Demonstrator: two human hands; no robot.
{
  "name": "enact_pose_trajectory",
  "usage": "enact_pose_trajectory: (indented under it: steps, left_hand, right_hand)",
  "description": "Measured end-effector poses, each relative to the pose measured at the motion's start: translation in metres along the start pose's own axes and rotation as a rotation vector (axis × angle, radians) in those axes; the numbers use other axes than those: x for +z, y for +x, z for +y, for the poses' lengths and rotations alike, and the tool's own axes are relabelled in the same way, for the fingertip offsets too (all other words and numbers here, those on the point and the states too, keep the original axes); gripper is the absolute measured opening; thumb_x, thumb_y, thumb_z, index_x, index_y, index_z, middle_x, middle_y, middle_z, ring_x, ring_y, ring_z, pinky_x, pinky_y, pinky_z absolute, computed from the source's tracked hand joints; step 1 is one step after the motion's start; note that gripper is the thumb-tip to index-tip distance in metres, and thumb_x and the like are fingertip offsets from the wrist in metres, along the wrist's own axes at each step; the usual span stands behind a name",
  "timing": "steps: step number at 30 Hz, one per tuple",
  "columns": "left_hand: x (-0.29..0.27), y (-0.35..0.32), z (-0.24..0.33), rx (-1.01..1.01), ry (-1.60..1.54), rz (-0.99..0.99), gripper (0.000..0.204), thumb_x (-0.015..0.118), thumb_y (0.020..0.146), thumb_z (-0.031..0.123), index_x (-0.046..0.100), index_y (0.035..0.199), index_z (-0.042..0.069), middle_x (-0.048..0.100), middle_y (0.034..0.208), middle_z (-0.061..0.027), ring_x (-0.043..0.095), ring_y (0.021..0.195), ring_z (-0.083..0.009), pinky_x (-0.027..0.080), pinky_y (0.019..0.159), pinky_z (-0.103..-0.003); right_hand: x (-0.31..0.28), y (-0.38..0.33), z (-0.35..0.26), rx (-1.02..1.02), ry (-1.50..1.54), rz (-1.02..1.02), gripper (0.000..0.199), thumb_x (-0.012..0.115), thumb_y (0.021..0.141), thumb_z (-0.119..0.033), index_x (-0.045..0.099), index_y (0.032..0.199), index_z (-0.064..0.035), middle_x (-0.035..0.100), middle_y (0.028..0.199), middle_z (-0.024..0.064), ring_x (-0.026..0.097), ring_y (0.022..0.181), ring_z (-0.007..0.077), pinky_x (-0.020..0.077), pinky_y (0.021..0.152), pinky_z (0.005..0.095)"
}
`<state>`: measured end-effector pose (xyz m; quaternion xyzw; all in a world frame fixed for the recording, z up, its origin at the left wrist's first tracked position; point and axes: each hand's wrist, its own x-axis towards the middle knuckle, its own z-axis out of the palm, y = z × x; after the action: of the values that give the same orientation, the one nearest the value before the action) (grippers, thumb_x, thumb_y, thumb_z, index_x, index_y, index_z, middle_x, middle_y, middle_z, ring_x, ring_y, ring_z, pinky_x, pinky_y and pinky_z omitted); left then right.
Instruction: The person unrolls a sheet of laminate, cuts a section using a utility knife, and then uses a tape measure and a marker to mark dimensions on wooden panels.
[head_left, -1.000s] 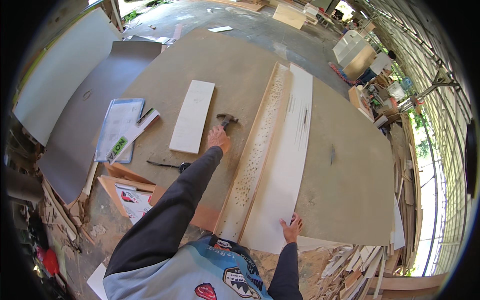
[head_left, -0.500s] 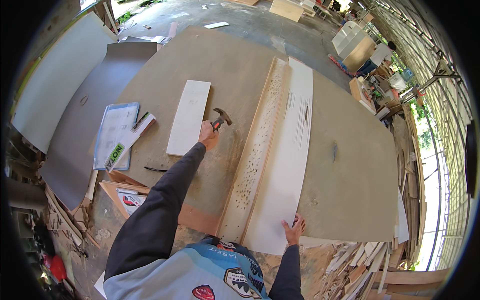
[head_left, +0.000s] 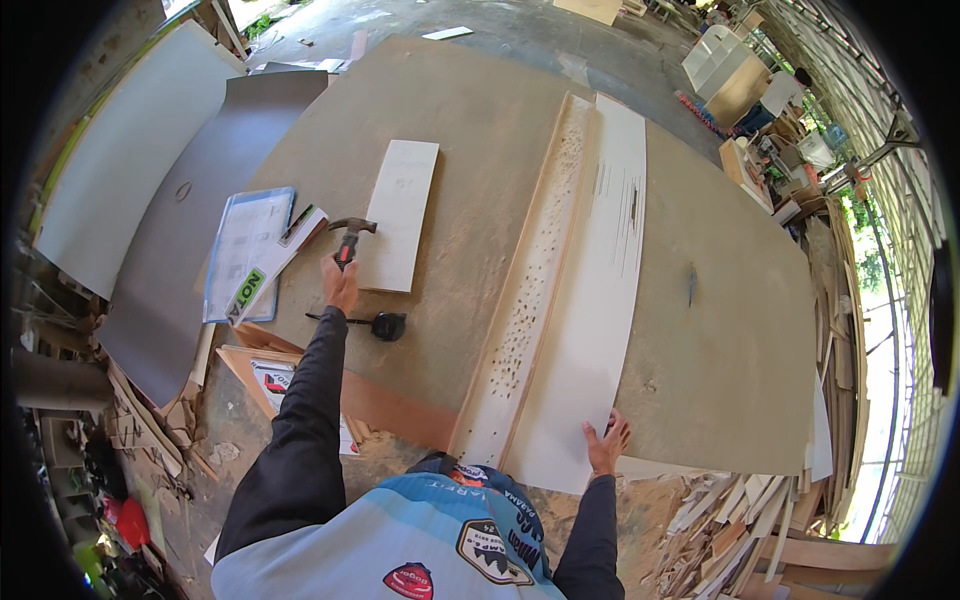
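My left hand [head_left: 341, 286] is closed round the handle of a claw hammer [head_left: 353, 226], held head-up beside a short white board [head_left: 402, 210]. Below that board lies a black tape measure [head_left: 389, 326]. A long white board [head_left: 580, 335] runs away from me over the brown tabletop, with pencil-like lines near its far end. Along its left side is a narrow trough-like strip [head_left: 512, 350], dotted with many small brown specks. My right hand [head_left: 606, 443] rests at the near right edge of the long board, fingers spread.
A blue-edged folder of papers [head_left: 240, 255] lies at the left, with a white-and-green box [head_left: 262, 280] across it. A small thin object [head_left: 692, 286] lies on the right side of the tabletop [head_left: 730, 370]. Wood offcuts [head_left: 715, 530] pile up at lower right. Another person [head_left: 780, 97] is far off.
My left hand has moved left with the hammer, away from the long board, uncovering the tape measure. My right hand stays at the board's edge. The whole view has shifted slightly.
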<state>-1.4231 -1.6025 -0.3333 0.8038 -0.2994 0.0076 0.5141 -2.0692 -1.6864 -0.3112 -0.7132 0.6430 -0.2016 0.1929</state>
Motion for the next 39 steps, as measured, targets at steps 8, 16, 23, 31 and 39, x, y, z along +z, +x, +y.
enact_pose_trajectory:
  steps: [8,16,23,31,39]
  left_hand:
    - [-0.047,-0.036,0.013,-0.189,0.573,0.013,0.045,0.067,0.088,0.026,0.055,0.121,-0.001,0.054,0.120,-0.0230,0.050,0.117,-0.0411,0.040,0.098,-0.046]
    - [-0.026,-0.114,0.092,0.140,0.408,0.177,0.049,0.068,0.084,0.021,0.055,0.128,0.005,0.050,0.129,-0.0196,0.044,0.124,-0.0385,0.032,0.104,-0.053]
    - [0.012,-0.221,0.154,0.401,0.174,-0.341,0.052,0.065,0.085,0.022,0.053,0.133,0.006,0.045,0.137,-0.0214,0.039,0.132,-0.0375,0.025,0.108,-0.052]
    - [0.035,-0.242,0.168,0.353,0.114,-0.613,0.055,0.062,0.084,0.029,0.052,0.132,0.005,0.043,0.141,-0.0172,0.034,0.137,-0.0351,0.020,0.111,-0.052]
    - [0.036,-0.241,0.167,0.341,0.136,-0.613,0.056,0.062,0.082,0.030,0.053,0.131,0.005,0.045,0.140,-0.0149,0.035,0.136,-0.0335,0.021,0.111,-0.051]
  right_hand:
    - [0.000,-0.001,0.001,-0.003,0.036,0.007,0.070,0.083,0.073,-0.043,0.051,0.131,-0.0176,0.050,0.108,0.0059,0.045,0.110,0.0314,0.0305,0.099,0.0502]
    - [-0.002,-0.005,0.001,0.019,0.033,0.043,0.072,0.082,0.073,-0.049,0.053,0.131,-0.0173,0.051,0.108,0.0049,0.046,0.109,0.0297,0.0309,0.098,0.0488]
    - [-0.001,-0.005,-0.007,0.022,0.082,0.051,0.072,0.083,0.073,-0.048,0.055,0.130,-0.0158,0.052,0.106,0.0049,0.046,0.108,0.0286,0.0311,0.098,0.0463]
    - [0.003,-0.004,0.003,-0.010,0.051,0.107,0.069,0.087,0.071,-0.041,0.059,0.127,-0.0106,0.053,0.106,0.0059,0.049,0.102,0.0255,0.0379,0.094,0.0417]
    - [0.005,-0.006,0.004,-0.006,0.085,0.078,0.074,0.083,0.074,-0.049,0.056,0.131,-0.0111,0.053,0.107,0.0068,0.047,0.106,0.0281,0.0327,0.099,0.0462]
